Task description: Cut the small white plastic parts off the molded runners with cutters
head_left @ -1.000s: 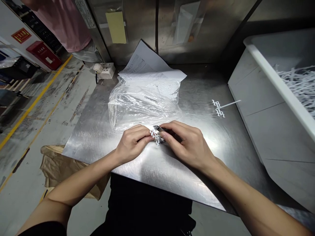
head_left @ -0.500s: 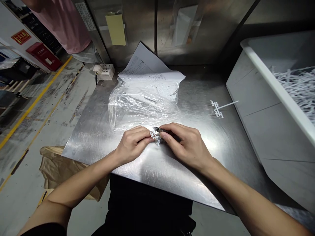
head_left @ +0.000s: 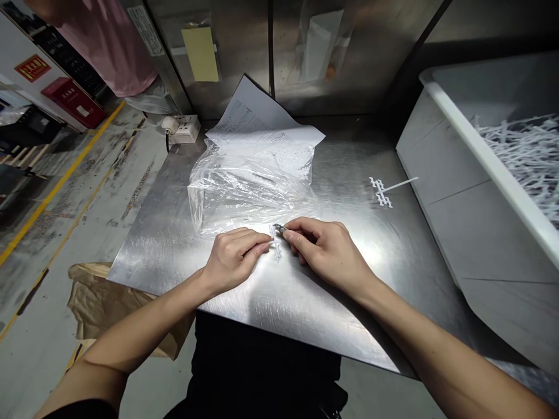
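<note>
Pinching, left hand [head_left: 233, 260]: fingertips [head_left: 261, 249] closed narrow on the near side of the small white plastic part [head_left: 276, 248], palm down on the counter [head_left: 279, 302].
Right hand [head_left: 325, 251]: grip closed around a small metal tool [head_left: 279, 228], thumb and forefinger pressed on its shank, tip just past the far end of the white plastic part.
White plastic part: flat on the counter, between the two hands, touching the near edge of the clear plastic bag [head_left: 251, 183]; fine shape too small to tell.
Metal tool: only the tip in view, the rest hidden inside the right hand; cannot tell whether the tip touches the part.
Clear plastic bag: crumpled, directly beyond the white plastic part, spread over the middle of the counter.
Printed sheet [head_left: 257, 122]: beyond the bag, partly under it, far corner bent up against the steel back wall.
Second white sprue [head_left: 384, 191]: right of the bag, well apart from the white plastic part, thin stem toward the white bin [head_left: 458, 174].
White bin: far right of the part, on the counter, full of white strips [head_left: 524, 157].
Power strip [head_left: 181, 128]: left of the printed sheet, at the counter's far corner.
Brown paper bag [head_left: 100, 297]: on the floor, left of the left hand, below the counter edge.
</note>
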A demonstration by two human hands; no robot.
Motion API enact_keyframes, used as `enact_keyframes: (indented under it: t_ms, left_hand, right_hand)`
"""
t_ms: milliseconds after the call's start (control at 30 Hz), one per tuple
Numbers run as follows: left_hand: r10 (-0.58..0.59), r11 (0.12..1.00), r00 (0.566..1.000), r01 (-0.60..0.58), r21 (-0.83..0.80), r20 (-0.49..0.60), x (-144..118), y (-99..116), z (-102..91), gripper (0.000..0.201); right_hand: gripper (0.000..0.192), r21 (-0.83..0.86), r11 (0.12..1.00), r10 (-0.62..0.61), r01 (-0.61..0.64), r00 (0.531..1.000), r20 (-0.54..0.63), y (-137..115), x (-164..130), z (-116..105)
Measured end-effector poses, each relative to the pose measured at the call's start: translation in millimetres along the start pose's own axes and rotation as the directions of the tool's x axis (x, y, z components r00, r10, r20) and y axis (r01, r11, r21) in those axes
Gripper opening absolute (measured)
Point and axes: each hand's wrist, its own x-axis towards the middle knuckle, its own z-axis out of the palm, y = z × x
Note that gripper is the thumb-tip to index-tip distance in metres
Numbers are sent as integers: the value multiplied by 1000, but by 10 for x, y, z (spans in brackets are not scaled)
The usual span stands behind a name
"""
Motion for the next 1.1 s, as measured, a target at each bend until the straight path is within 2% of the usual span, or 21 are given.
enact_keyframes:
  t_ms: [267,600,867,1100]
  left_hand:
    - [-36,999,999,36,-8,14,-7,-22,3,12]
    - [9,1000,1000,-9,13,0,4,-10,6,12]
    - [102,981,995,-102,163,8,-26,-5,36,14]
    - [150,947,989,-148,286,17,-49,14,22,14]
  right_hand:
    - [21,54,990,-130,130,991,-11,-140,-75,-12]
    - [19,9,991,-135,135,991,-7,-149,-89,-3]
    - [23,141,989,-56,56,998,-2,-80,-62,54]
    - [28,244,967,57,-70,996,63,-30,-20,57]
